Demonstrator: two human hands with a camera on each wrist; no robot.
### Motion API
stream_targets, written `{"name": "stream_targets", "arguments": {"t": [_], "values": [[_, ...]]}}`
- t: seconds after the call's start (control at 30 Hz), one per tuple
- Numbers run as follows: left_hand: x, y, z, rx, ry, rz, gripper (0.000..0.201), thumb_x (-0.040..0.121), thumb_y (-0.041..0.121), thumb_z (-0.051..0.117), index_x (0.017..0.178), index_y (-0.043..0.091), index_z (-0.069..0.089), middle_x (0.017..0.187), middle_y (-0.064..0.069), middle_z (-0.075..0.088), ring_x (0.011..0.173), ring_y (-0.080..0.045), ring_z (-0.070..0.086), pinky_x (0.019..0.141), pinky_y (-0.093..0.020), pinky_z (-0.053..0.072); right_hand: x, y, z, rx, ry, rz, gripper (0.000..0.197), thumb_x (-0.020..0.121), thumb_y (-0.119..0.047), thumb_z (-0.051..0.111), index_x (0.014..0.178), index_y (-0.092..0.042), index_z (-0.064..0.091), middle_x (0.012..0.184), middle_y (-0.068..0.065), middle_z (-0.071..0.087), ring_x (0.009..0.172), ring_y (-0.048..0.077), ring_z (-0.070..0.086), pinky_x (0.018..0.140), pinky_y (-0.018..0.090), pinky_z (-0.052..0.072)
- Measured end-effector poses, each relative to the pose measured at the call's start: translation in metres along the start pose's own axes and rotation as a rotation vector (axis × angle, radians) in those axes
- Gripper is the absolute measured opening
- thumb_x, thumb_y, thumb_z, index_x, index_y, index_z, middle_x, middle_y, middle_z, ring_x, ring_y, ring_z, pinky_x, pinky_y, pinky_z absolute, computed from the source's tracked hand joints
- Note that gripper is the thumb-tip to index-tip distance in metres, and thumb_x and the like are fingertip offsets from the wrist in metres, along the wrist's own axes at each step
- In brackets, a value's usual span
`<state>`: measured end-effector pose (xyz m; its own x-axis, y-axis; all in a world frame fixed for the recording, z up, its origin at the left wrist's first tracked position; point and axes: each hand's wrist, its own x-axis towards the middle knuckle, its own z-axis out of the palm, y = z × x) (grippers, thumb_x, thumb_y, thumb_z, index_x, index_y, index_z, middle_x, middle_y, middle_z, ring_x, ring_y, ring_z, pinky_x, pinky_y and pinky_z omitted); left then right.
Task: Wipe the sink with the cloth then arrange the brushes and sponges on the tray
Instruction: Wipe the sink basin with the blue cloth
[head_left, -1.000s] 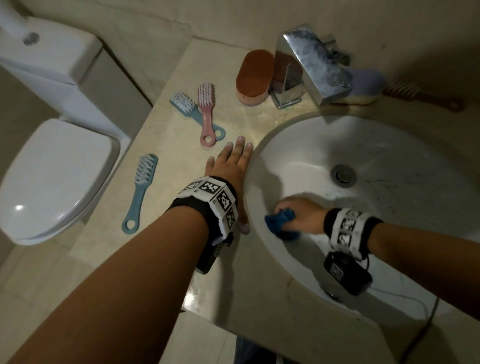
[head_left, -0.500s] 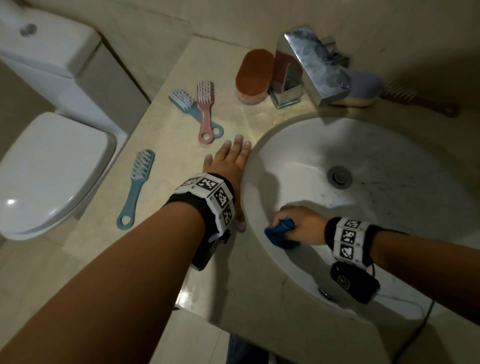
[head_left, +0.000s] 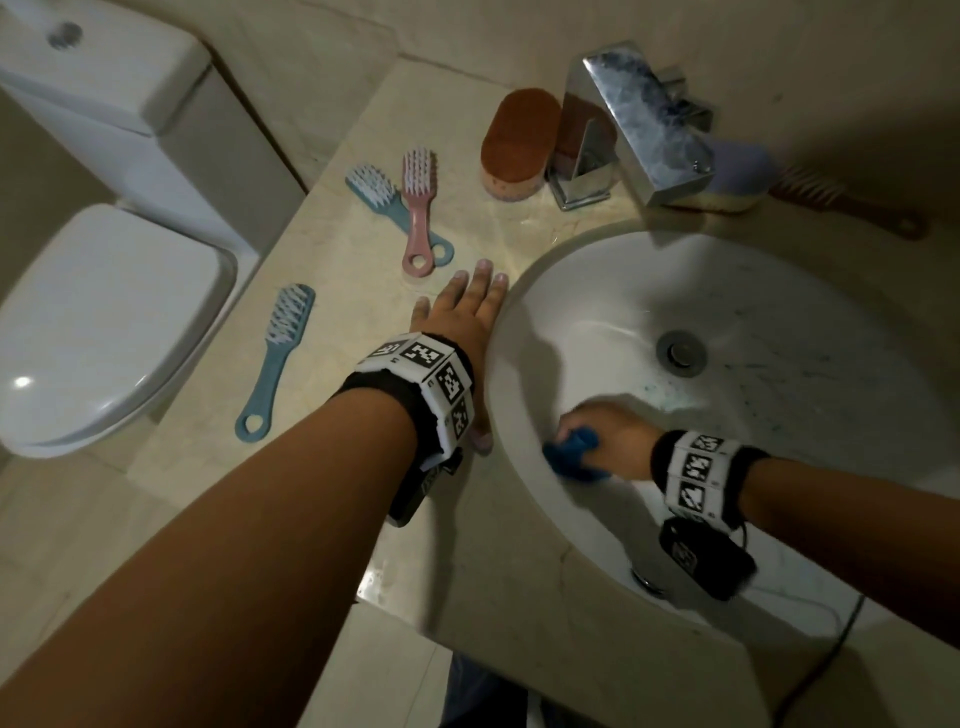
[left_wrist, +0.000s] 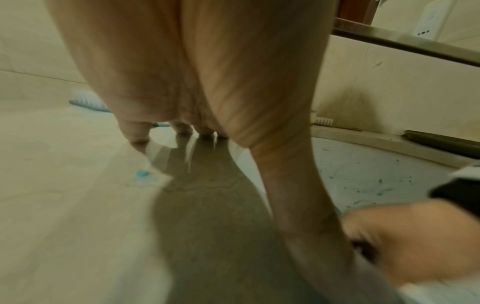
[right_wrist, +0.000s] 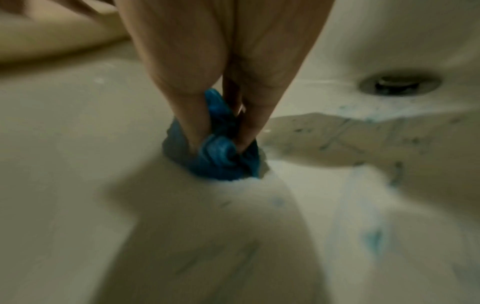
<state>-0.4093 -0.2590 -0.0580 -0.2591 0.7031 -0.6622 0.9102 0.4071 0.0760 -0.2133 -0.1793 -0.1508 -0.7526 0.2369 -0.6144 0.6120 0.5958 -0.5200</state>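
Observation:
My right hand (head_left: 605, 441) grips a bunched blue cloth (head_left: 571, 451) and presses it against the near left wall of the white sink (head_left: 779, 291); the right wrist view shows the cloth (right_wrist: 218, 156) pinched between my fingers (right_wrist: 182, 115). Blue-green specks mark the basin. My left hand (head_left: 462, 322) lies flat on the beige counter (head_left: 332, 260) beside the sink rim, fingers straight. On the counter lie a blue brush (head_left: 275, 358), a pink brush (head_left: 417, 208) crossing another blue brush (head_left: 384, 205), and an orange sponge (head_left: 517, 145). A purple sponge (head_left: 737, 171) and a brown brush (head_left: 841, 205) sit behind the tap.
A chrome tap (head_left: 639, 119) stands over the back of the basin, and the drain (head_left: 680, 353) is in the middle. A white toilet (head_left: 98, 312) stands left of the counter. A cable (head_left: 810, 670) hangs from my right wrist over the sink's front edge.
My right hand has slid the cloth along the sink's near left wall, a little lower and to the right. My left hand stays flat on the counter.

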Motion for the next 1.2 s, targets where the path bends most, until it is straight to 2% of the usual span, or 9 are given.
{"name": "stream_targets", "arguments": {"t": [0.13, 0.4, 0.53, 0.6, 0.67, 0.77, 0.9, 1.0, 1.2], "values": [[0.0, -0.001, 0.001, 0.001, 0.009, 0.002, 0.165, 0.034, 0.043, 0.094, 0.144, 0.021, -0.028, 0.152, 0.002, -0.033, 0.144, -0.023, -0.021, 0.117, -0.049, 0.001, 0.032, 0.005, -0.019, -0.016, 0.286, 0.1, 0.033, 0.081, -0.006, 0.062, 0.113, -0.011, 0.065, 0.112, 0.014, 0.06, 0.109, 0.029, 0.055, 0.088, 0.024, 0.038], [0.0, 0.0, -0.001, -0.01, -0.005, 0.007, 0.163, 0.037, 0.04, 0.094, 0.144, 0.02, -0.028, 0.152, 0.002, -0.034, 0.144, -0.022, -0.022, 0.117, -0.049, 0.0, -0.007, 0.0, -0.004, -0.016, -0.174, 0.023, 0.035, 0.079, -0.001, 0.061, 0.11, -0.015, 0.065, 0.105, 0.0, 0.051, 0.103, 0.018, 0.051, 0.091, 0.027, 0.042], [-0.001, 0.001, -0.001, -0.008, -0.003, 0.003, 0.163, 0.037, 0.041, 0.094, 0.144, 0.021, -0.028, 0.152, 0.002, -0.034, 0.144, -0.022, -0.022, 0.117, -0.048, 0.0, 0.028, 0.009, -0.019, 0.021, 0.184, 0.11, 0.027, 0.082, -0.008, 0.062, 0.107, -0.017, 0.068, 0.108, 0.005, 0.063, 0.105, 0.02, 0.057, 0.091, 0.025, 0.042], [0.0, 0.0, 0.0, -0.002, 0.0, 0.001, 0.164, 0.036, 0.042, 0.094, 0.144, 0.021, -0.029, 0.152, 0.003, -0.034, 0.144, -0.022, -0.022, 0.117, -0.048, 0.0, 0.048, 0.011, -0.032, 0.173, 0.309, 0.179, 0.015, 0.086, -0.007, 0.056, 0.085, -0.019, 0.066, 0.093, 0.006, 0.06, 0.084, 0.018, 0.058, 0.073, 0.02, 0.044], [0.0, -0.001, 0.001, -0.001, 0.005, -0.002, 0.164, 0.036, 0.042, 0.094, 0.144, 0.022, -0.029, 0.152, 0.003, -0.033, 0.144, -0.022, -0.021, 0.117, -0.048, 0.0, 0.057, 0.011, -0.037, 0.199, 0.338, 0.236, 0.016, 0.085, -0.005, 0.052, 0.079, -0.015, 0.063, 0.089, 0.009, 0.059, 0.073, 0.019, 0.057, 0.06, 0.019, 0.043], [0.0, 0.0, 0.001, 0.006, 0.003, 0.002, 0.165, 0.035, 0.043, 0.094, 0.143, 0.021, -0.03, 0.152, 0.002, -0.034, 0.144, -0.023, -0.022, 0.117, -0.049, 0.001, 0.042, -0.005, -0.03, 0.199, 0.326, 0.094, 0.03, 0.078, -0.011, 0.067, 0.107, -0.009, 0.063, 0.102, 0.01, 0.061, 0.092, 0.026, 0.06, 0.073, 0.03, 0.05], [0.001, 0.0, -0.001, 0.005, -0.005, 0.001, 0.164, 0.037, 0.043, 0.093, 0.143, 0.021, -0.03, 0.152, 0.002, -0.034, 0.144, -0.023, -0.022, 0.117, -0.049, 0.001, 0.034, -0.013, -0.002, 0.106, 0.251, -0.025, 0.027, 0.075, -0.005, 0.064, 0.102, -0.009, 0.064, 0.099, 0.01, 0.062, 0.092, 0.024, 0.058, 0.08, 0.031, 0.048], [0.0, 0.0, 0.0, -0.01, 0.002, 0.006, 0.164, 0.036, 0.041, 0.094, 0.144, 0.022, -0.029, 0.152, 0.003, -0.033, 0.144, -0.022, -0.022, 0.117, -0.048, 0.001, 0.05, 0.016, -0.017, 0.315, 0.448, 0.151, 0.011, 0.079, 0.007, 0.055, 0.083, -0.001, 0.062, 0.078, 0.011, 0.057, 0.08, 0.022, 0.055, 0.069, 0.034, 0.045], [-0.001, -0.001, 0.0, -0.016, 0.012, 0.014, 0.165, 0.035, 0.041, 0.094, 0.144, 0.022, -0.028, 0.153, 0.003, -0.032, 0.144, -0.022, -0.022, 0.117, -0.049, 0.001, 0.059, 0.057, -0.052, 0.04, 0.566, 0.522, 0.026, 0.092, -0.017, 0.053, 0.113, -0.005, 0.06, 0.114, 0.017, 0.063, 0.102, 0.036, 0.06, 0.08, 0.036, 0.046]]}}
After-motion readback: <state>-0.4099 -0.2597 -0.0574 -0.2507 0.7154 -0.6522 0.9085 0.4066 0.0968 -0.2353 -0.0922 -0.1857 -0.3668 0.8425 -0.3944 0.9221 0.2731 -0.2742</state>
